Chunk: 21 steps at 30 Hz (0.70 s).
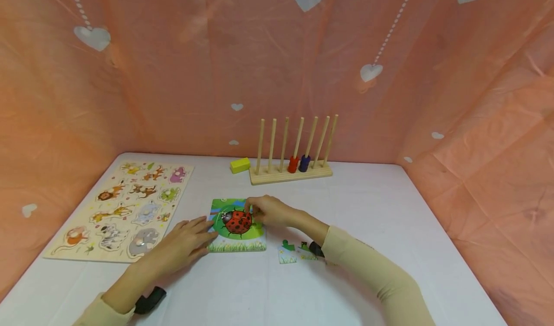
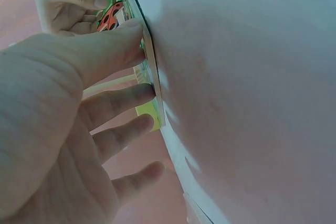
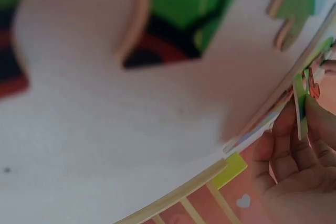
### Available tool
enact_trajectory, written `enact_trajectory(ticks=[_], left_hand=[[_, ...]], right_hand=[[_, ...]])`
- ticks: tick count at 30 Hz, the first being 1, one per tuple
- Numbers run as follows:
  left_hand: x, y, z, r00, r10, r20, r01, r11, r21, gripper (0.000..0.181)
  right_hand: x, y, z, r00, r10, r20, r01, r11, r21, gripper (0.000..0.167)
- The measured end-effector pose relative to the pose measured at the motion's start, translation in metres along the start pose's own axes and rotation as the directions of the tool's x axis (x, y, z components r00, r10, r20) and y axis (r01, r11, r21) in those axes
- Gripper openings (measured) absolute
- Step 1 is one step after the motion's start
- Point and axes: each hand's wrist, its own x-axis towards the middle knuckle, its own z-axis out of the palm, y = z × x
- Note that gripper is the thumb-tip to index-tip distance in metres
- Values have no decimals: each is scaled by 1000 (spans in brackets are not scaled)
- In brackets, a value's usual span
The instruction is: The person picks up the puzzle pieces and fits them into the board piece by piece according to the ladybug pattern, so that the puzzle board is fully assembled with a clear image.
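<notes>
A person's two bare hands meet over a ladybird puzzle (image 1: pixel 237 247) lying flat on a white table, left of the head view's centre. The left hand (image 1: pixel 188 242) lies palm down toward nine o'clock of the puzzle, its fingers extended and spread, fingertips touching the rim but gripping nothing. At two o'clock, the right hand (image 1: pixel 270 212) curls, thumb and fingers pinching a thin green-edged piece (image 3: pixel 300 99), seen edge-on and tilted. Careful work here would likely mean steadying the rim with the left hand, matching the piece's printed lines to the picture and pressing it down level rather than forcing a corner. Loose pieces (image 1: pixel 287 256) lie at four o'clock, partly behind the right sleeve; a peg stand (image 1: pixel 277 177) rises between one and two, a yellow block (image 1: pixel 240 166) sits at twelve, and an animal board (image 1: pixel 56 253) spreads toward nine.
</notes>
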Motion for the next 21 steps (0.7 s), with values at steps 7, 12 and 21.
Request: enact_trajectory(ticks=[7,12,21], left_hand=[[0,0,0,1000,10,-10,-10,1000,16,35],[0,0,0,1000,15,-14,-15,1000,22,35],[1,0,-1,1000,15,-8,-14,1000,19,35]], right_hand=[[0,-4,7,998,-1,-57,-11,977,-214,24],[0,-7,10,995,-5,-98,-27,947,-320,27],[-1,-9,11,996,33,-87,-66,914,-400,33]])
